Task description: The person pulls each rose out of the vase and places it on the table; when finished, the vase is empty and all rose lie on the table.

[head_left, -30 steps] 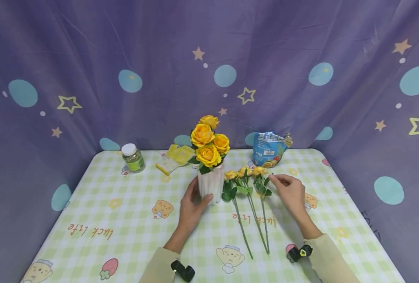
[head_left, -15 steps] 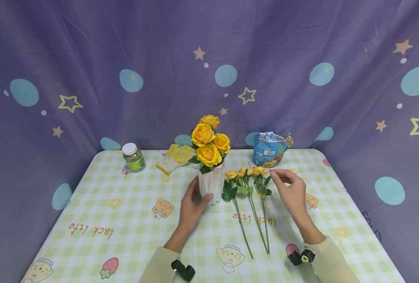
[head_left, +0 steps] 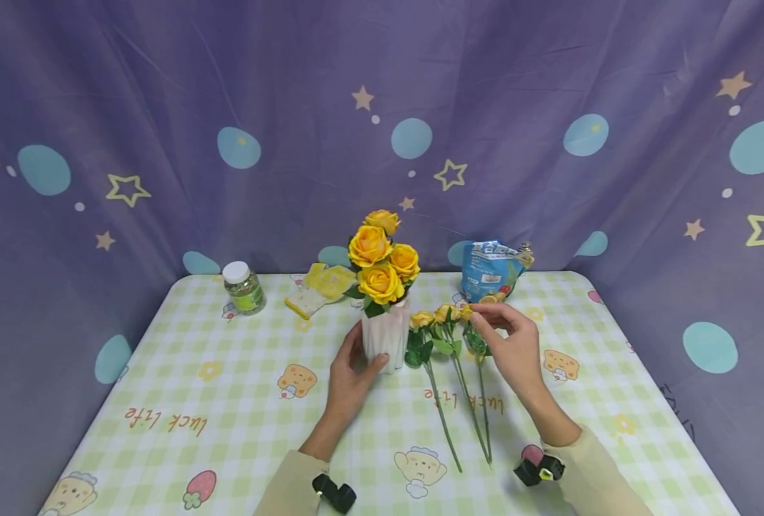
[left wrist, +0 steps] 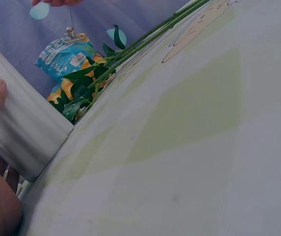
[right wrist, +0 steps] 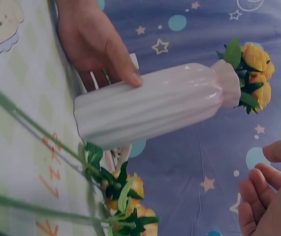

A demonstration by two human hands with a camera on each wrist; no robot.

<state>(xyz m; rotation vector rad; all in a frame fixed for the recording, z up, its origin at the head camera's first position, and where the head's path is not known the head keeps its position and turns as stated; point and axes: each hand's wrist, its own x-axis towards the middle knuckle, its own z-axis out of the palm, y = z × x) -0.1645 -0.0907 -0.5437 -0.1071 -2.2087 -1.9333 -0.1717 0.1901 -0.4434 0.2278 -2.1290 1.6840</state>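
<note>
Right hand [head_left: 511,344] farther left, fingers [right wrist: 262,191] parted, unladen, inside table edge [head_left: 653,395]; left fingers [head_left: 352,345] round vase [head_left: 385,335]

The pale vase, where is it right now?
In the head view, the pale vase stands near the middle of the table, held by the left hand, with three loose roses lying just to its right.

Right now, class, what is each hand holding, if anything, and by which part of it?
The left hand holds the vase by the lower half of its body. The right hand, above the lying roses, holds nothing.
</note>
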